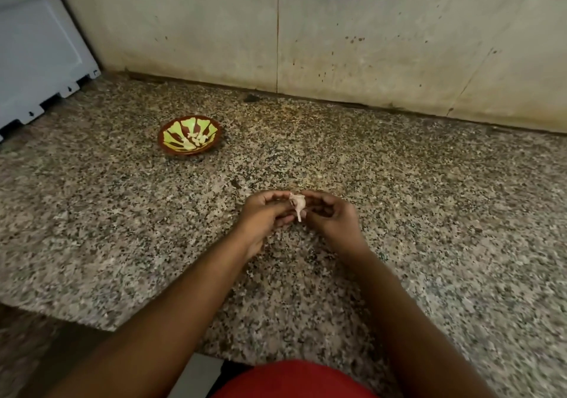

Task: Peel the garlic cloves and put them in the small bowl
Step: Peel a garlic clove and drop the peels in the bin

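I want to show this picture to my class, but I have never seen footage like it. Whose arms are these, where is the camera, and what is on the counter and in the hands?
No machine here: a person wears one camera on the head, looking down at their own arms. The left hand and right hand together pinch a piece of garlic with papery skin hanging from it, above a speckled stone counter. Farther back on the left stands a small green-and-brown bowl holding pale peeled cloves.
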